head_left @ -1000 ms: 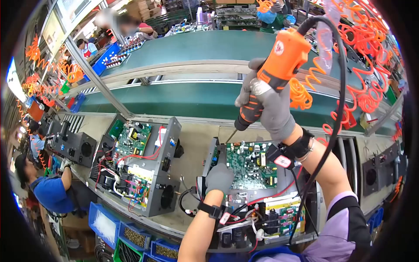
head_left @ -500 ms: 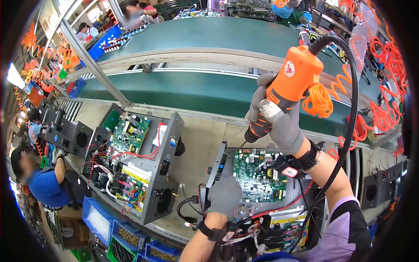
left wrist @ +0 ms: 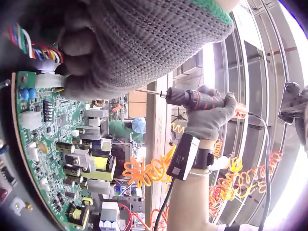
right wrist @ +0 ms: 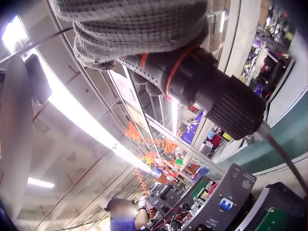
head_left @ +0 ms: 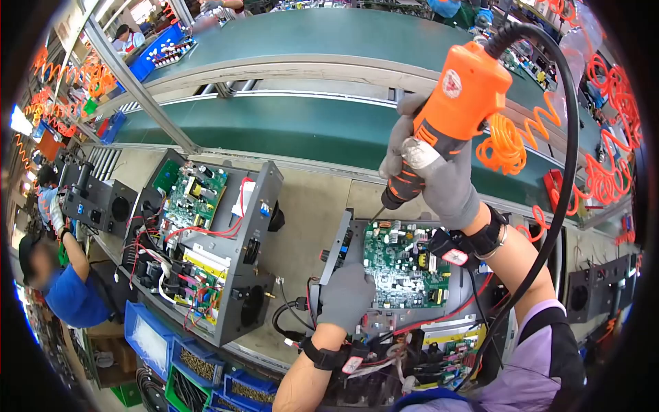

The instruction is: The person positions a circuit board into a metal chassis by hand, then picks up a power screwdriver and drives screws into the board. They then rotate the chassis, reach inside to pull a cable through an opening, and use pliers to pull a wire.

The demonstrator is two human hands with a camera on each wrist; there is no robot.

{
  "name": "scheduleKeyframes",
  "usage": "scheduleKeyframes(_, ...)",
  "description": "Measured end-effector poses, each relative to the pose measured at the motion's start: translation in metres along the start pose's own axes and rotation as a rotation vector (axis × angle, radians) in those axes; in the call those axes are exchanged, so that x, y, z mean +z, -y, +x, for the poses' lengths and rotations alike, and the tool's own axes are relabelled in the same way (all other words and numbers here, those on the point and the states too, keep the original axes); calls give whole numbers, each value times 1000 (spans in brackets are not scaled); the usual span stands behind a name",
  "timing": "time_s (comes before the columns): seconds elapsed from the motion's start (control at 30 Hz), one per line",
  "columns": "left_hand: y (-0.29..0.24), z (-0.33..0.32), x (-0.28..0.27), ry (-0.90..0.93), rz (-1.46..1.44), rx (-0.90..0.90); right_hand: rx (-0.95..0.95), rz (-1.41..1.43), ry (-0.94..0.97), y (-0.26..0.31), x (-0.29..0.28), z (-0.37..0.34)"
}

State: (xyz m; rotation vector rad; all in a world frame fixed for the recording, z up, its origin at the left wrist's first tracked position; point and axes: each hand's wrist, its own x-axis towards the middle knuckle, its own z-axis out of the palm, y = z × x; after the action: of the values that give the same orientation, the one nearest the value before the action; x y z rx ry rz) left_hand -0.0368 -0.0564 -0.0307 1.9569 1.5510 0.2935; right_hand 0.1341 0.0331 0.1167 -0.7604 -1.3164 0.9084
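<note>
In the head view my gloved right hand (head_left: 436,168) grips an orange and black power screwdriver (head_left: 458,93), its long bit slanting down to the upper left corner of a green circuit board (head_left: 405,268). My gloved left hand (head_left: 347,295) lies at the board's left edge, beside the grey front panel (head_left: 335,244) of the open chassis. The left wrist view shows that hand (left wrist: 144,43) with curled fingers by a white connector (left wrist: 48,79) and coloured wires (left wrist: 45,54); what it holds is hard to see. The right wrist view shows the screwdriver's black chuck (right wrist: 236,106).
A second open chassis (head_left: 257,254) stands to the left, with blue parts bins (head_left: 147,336) below it. Behind runs a green conveyor (head_left: 274,141). A black cable (head_left: 570,137) arcs over my right forearm. A person in blue (head_left: 75,295) works at far left.
The screwdriver and my right hand moved right and slightly down at first, then stayed near the board's corner. My left hand shifted a little over the board's left edge. The head view has also shifted.
</note>
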Motion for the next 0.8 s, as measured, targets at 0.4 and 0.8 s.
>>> scheduleKeyframes(0.4,6,0,6,6,55,10,45,-24,20,0,9,3)
scheduleKeyframes(0.8,-8,2,-6,200,70,-139,114,-62,-25,-4,29,10)
